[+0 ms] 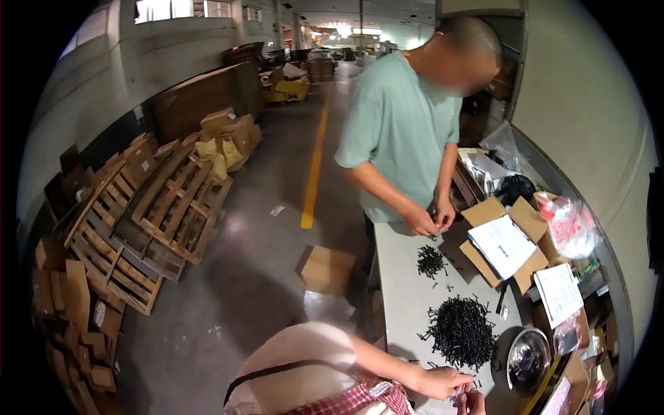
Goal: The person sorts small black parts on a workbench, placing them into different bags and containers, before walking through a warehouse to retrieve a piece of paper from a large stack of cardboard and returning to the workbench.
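At the near end of the table (404,304), my left hand (443,382) is closed in a pinch, its fingertips meeting those of my right hand (473,402). Something small sits between them, too tiny and shaded to name. My right hand is bent inward at the lower edge, its fingers partly hidden. Just beyond my hands lies a large heap of small black screw-like parts (462,332), with loose ones scattered around it. Right of the heap stands a shiny metal bowl (528,360) with dark pieces inside.
Across the table a co-worker in a green shirt (404,117) handles small parts over a smaller black pile (431,260). An open carton (484,211) with papers and a clipboard (559,294) line the right side. Wooden pallets (183,200) and a carton (328,270) are on the floor.
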Motion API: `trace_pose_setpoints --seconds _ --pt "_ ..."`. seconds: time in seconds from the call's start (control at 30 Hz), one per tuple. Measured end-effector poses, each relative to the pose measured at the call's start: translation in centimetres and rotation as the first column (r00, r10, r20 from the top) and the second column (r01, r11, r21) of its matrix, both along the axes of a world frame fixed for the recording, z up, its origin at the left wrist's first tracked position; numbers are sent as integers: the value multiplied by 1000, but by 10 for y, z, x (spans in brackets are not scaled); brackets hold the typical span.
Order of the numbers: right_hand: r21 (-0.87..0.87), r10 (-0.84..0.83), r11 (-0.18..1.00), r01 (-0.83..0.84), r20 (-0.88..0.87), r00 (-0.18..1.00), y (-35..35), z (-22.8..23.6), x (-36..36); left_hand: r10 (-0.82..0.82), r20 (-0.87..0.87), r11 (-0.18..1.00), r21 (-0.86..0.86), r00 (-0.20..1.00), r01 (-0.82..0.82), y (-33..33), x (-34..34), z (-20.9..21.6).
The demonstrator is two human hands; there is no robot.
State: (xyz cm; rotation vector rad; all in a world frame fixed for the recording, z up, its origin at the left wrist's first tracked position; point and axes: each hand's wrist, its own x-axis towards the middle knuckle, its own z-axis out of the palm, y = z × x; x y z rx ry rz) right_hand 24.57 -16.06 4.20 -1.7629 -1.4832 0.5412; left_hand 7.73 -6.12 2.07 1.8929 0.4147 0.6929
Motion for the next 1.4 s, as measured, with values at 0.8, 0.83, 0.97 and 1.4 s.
trace_pose_setpoints --seconds 0.8,0.83,0.97,1.4 --pt "-336 122 853 -399 -614 779 2 -51 -30 103 -142 972 -197 985 -130 -45 -29 27" --pt "-341 119 849 -405 -622 774 0 -52 -31 93 -89 946 -301 992 -115 -48 -31 32" --pt "-357 119 826 -436 -645 754 -4 -55 -34 95 -127 995 -14 987 -98 -44 -28 -1" --pt "-356 167 671 -650 -782 600 -10 -45 -46 25 -77 934 -353 997 -51 -88 -59 8"
